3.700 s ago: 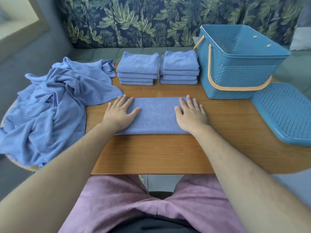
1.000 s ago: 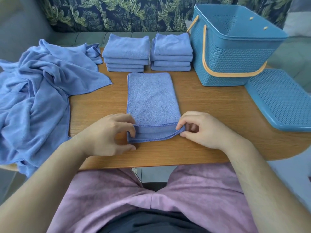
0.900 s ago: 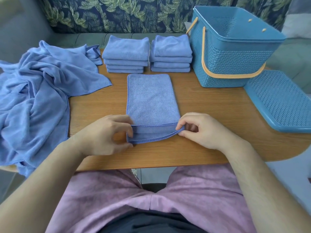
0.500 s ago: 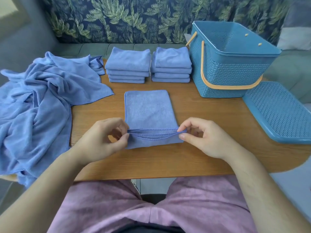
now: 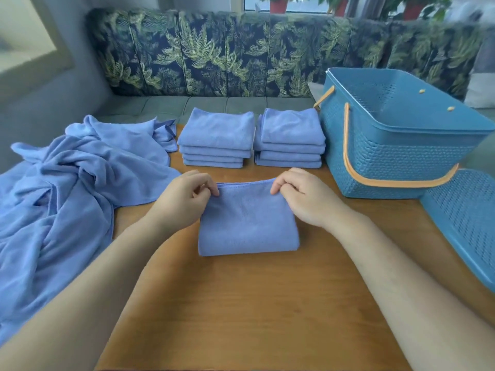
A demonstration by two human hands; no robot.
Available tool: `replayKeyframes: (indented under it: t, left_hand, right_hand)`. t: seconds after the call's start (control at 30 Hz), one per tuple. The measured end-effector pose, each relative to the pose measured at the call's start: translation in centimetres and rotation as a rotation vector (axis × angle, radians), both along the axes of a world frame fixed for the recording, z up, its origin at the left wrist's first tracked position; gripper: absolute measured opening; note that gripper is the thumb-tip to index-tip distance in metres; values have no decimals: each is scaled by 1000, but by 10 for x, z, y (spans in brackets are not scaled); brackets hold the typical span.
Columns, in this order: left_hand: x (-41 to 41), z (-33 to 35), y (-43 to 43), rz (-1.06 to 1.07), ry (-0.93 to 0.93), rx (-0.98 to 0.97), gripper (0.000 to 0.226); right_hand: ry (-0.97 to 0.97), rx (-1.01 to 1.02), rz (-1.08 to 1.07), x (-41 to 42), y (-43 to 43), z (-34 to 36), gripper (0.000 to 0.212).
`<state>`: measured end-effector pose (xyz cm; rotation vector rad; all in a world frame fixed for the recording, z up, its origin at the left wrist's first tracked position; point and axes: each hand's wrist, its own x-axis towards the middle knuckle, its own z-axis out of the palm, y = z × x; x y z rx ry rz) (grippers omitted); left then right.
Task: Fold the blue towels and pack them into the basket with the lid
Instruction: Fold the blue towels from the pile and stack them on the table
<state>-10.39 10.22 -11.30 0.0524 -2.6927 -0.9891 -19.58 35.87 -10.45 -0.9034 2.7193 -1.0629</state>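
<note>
Sofa [image 5: 214,54]: leaf-patterned backrest, seen across the far side behind everything else.

Counter [image 5: 254,303]: wooden top, on which all the task items are carried.

Heap of unfolded towels [image 5: 67,196]: blue, crumpled, spread over the left end of the counter and draped past its left edge.

Basket [image 5: 396,156]: blue, woven-look walls, set upright at the far right of the counter with its top open. Its orange handle [image 5: 375,183] is swung down against the near wall.

Lid [image 5: 466,218]: blue, perforated, laid flat on the counter just right of the basket and nearer the viewer. Contact with the basket cannot be determined.

Folded towel [image 5: 246,226]: blue, laid at the centre of the counter, doubled over so that the fold is at the near side and the hemmed edges are at the far side. It is near the heap and well apart from the basket.

Left stack [image 5: 217,129] and right stack [image 5: 292,127]: folded blue towels, placed side by side at the far edge of the counter, between the heap and the basket. The right stack is just beside the basket wall.

Left grip [image 5: 184,199]: a bare hand, thumb and fingers pinched on the far left corner of the folded towel.

Right grip [image 5: 302,196]: a bare hand, pinched likewise on the far right corner. The hemmed edge is drawn between the two grips.
</note>
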Motion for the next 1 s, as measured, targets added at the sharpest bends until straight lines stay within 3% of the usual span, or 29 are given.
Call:
replayKeyframes:
  t: [0.1, 0.27, 0.43, 0.53, 0.6, 0.77, 0.87, 1.0]
  left_hand:
    - [-20, -14, -3, 44, -86, -8, 15]
    - [-10, -21, 11, 21, -49, -201, 44]
    - [-8, -40, 35, -100, -206, -361, 74]
    - [-7, -49, 36, -86, -172, -358, 76]
    - [-6, -52, 36, -17, -166, -371, 76]
    - [4, -57, 46, 435, -129, -499, 71]
    - [6, -55, 45, 413, -17, -536, 62]
    - [4, -54, 37, 330, 7, -299, 57]
  right_hand:
    - [-16, 93, -6, -18, -13, -18, 8]
    - [73, 160, -30, -10, -7, -49, 27]
    - [88, 278, 3, 12, -10, -32, 70]
    - [57, 470, 66, 27, -19, -36, 70]
    - [29, 559, -8, 32, -24, -40, 67]
    - [56, 736, -216, 46, -33, -38, 68]
    - [219, 549, -228, 48, -37, -40, 64]
    - [66, 176, -199, 39, -33, -40, 62]
